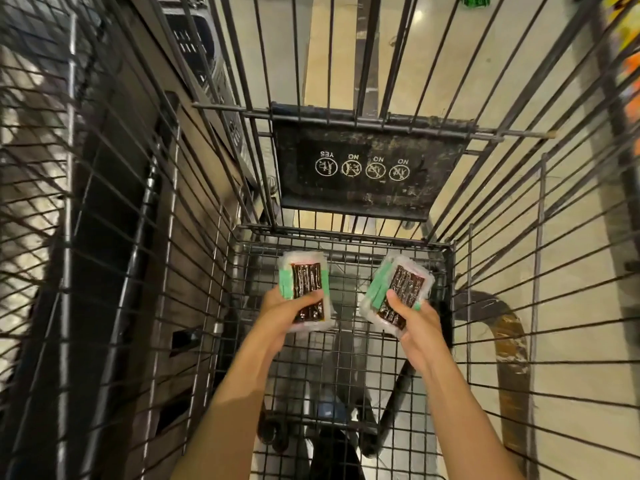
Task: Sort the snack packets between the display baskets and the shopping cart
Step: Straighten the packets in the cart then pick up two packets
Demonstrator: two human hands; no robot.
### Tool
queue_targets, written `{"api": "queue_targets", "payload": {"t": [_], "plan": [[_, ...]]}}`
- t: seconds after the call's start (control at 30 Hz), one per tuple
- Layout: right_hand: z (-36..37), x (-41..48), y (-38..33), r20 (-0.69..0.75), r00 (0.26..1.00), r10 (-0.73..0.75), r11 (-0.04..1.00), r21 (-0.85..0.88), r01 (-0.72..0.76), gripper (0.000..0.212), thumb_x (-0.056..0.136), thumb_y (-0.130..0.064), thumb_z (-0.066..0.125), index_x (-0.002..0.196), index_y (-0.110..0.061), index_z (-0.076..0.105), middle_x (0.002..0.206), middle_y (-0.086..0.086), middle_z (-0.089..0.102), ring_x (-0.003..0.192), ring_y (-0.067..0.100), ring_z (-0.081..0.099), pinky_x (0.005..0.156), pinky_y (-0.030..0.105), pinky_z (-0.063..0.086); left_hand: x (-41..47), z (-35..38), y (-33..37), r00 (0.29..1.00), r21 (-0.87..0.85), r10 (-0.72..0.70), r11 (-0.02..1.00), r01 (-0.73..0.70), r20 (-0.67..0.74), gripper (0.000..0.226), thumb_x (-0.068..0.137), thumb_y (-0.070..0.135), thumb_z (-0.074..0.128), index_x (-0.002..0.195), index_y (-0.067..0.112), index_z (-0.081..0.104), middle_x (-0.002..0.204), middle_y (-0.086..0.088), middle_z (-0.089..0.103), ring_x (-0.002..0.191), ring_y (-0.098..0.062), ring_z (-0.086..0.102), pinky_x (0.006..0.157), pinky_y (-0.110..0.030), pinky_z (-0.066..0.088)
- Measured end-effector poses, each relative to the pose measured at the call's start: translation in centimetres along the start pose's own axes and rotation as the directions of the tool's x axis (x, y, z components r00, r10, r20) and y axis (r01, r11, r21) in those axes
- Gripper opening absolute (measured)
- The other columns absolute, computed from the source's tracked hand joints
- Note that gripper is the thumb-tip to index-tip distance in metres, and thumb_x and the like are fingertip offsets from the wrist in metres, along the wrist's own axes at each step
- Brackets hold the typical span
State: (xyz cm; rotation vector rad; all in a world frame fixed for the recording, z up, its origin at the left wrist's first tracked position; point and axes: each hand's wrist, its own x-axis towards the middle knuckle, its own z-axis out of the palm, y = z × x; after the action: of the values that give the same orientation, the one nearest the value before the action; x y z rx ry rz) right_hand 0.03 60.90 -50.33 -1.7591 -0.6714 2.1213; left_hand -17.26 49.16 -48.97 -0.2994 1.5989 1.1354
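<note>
Both my arms reach down into a black wire shopping cart [346, 382]. My left hand [277, 317] grips a clear snack packet [306, 289] with dark brown contents and a green label, thumb across its front. My right hand [414, 320] grips a second packet [398, 292] of the same kind, tilted to the right. Both packets hang just above the cart's wire floor near its far end. No other packets show in the cart.
The folded black child-seat flap [370, 171] with YES/NO safety icons hangs at the far end. Wire walls [540, 271] rise on both sides. A dark shelf unit [114, 216] stands to the left. Pale shop floor shows through the wires on the right.
</note>
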Motion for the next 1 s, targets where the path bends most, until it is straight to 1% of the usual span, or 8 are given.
{"api": "queue_targets", "payload": {"t": [0.2, 0.37, 0.57, 0.73, 0.8, 0.87, 0.93, 1.0], "plan": [[1.9, -4.9, -1.8, 0.283, 0.958, 0.042, 0.999, -0.008, -0.041, 0.035, 0.076, -0.009, 0.064, 0.11, -0.006, 0.062, 0.105, 0.014, 0.071, 0.096, 0.024, 0.069, 0.082, 0.044, 0.053, -5.2, -2.0, 1.8, 0.986, -0.158, 0.031, 0.987, -0.004, 0.165, 0.032, 0.072, 0.003, 0.071, 0.101, 0.013, 0.063, 0.083, -0.005, 0.076, 0.074, -0.017, 0.073, 0.056, -0.035, 0.059], [4.8, -12.0, -3.2, 0.396, 0.917, -0.041, 0.973, -0.192, 0.126, 0.037, 0.073, -0.019, 0.065, 0.108, -0.012, 0.06, 0.102, 0.009, 0.073, 0.092, 0.019, 0.07, 0.069, 0.03, 0.059, -12.5, -2.7, 2.9, 0.965, -0.163, 0.245, 0.96, -0.228, 0.092, 0.048, 0.059, 0.023, 0.078, 0.105, 0.015, 0.067, 0.097, -0.01, 0.075, 0.087, -0.02, 0.073, 0.066, -0.037, 0.06], [6.7, -23.5, -5.9, 0.48, 0.867, -0.13, 0.894, -0.321, 0.312, 0.056, 0.07, -0.026, 0.068, 0.121, -0.008, 0.053, 0.104, 0.011, 0.072, 0.096, 0.023, 0.069, 0.081, 0.039, 0.058, -25.6, -6.0, 3.7, 0.912, -0.202, 0.41, 0.896, -0.396, 0.031, 0.041, 0.064, 0.024, 0.08, 0.104, 0.021, 0.069, 0.095, -0.005, 0.075, 0.084, -0.02, 0.073, 0.057, -0.035, 0.058], [9.3, -36.1, -8.1, 0.666, 0.693, -0.276, 0.805, -0.233, 0.545, 0.039, 0.069, -0.027, 0.066, 0.105, -0.017, 0.06, 0.094, -0.001, 0.075, 0.085, 0.013, 0.071, 0.058, 0.024, 0.057, -39.5, -8.6, 3.6, 0.816, -0.185, 0.565, 0.794, -0.578, -0.124, 0.035, 0.069, 0.014, 0.085, 0.088, 0.04, 0.071, 0.084, 0.009, 0.075, 0.078, -0.012, 0.073, 0.06, -0.044, 0.06], [11.1, -41.3, -8.3, 0.751, 0.586, -0.304, 0.759, -0.181, 0.626, 0.033, 0.073, -0.024, 0.062, 0.106, -0.017, 0.061, 0.093, -0.004, 0.075, 0.085, 0.011, 0.071, 0.058, 0.023, 0.057, -45.0, -10.0, 3.3, 0.761, -0.163, 0.606, 0.747, -0.644, -0.232, 0.036, 0.07, 0.016, 0.084, 0.1, 0.03, 0.069, 0.093, 0.003, 0.075, 0.087, -0.018, 0.072, 0.064, -0.042, 0.061], [13.1, -46.2, -8.0, 0.816, 0.5, -0.292, 0.705, -0.17, 0.689, 0.035, 0.074, -0.025, 0.061, 0.106, -0.012, 0.062, 0.095, 0.001, 0.074, 0.091, 0.018, 0.07, 0.067, 0.032, 0.06, -50.6, -11.7, 2.8, 0.664, -0.116, 0.673, 0.669, -0.734, -0.325, 0.05, 0.067, 0.022, 0.086, 0.112, 0.024, 0.065, 0.102, 0.004, 0.074, 0.099, -0.017, 0.069, 0.079, -0.042, 0.058], [15.2, -50.9, -7.3, 0.873, 0.414, -0.258, 0.634, -0.17, 0.754, 0.045, 0.073, -0.033, 0.063, 0.11, -0.006, 0.06, 0.099, 0.004, 0.071, 0.094, 0.022, 0.068, 0.078, 0.041, 0.058, -55.8, -13.8, 2.2, 0.531, -0.042, 0.745, 0.565, -0.824, -0.404, 0.048, 0.068, 0.02, 0.085, 0.112, 0.021, 0.064, 0.1, 0.01, 0.073, 0.097, -0.007, 0.069, 0.086, -0.034, 0.057], [17.5, -55.5, -6.0, 0.939, 0.286, -0.19, 0.628, -0.107, 0.77, 0.036, 0.074, -0.03, 0.061, 0.108, -0.017, 0.062, 0.101, 0.0, 0.073, 0.094, 0.018, 0.07, 0.071, 0.03, 0.059, -60.1, -16.0, 1.5, 0.449, 0.017, 0.76, 0.516, -0.857, -0.47, 0.044, 0.071, 0.019, 0.084, 0.111, 0.015, 0.066, 0.096, 0.006, 0.075, 0.091, -0.009, 0.071, 0.082, -0.036, 0.059]]}}
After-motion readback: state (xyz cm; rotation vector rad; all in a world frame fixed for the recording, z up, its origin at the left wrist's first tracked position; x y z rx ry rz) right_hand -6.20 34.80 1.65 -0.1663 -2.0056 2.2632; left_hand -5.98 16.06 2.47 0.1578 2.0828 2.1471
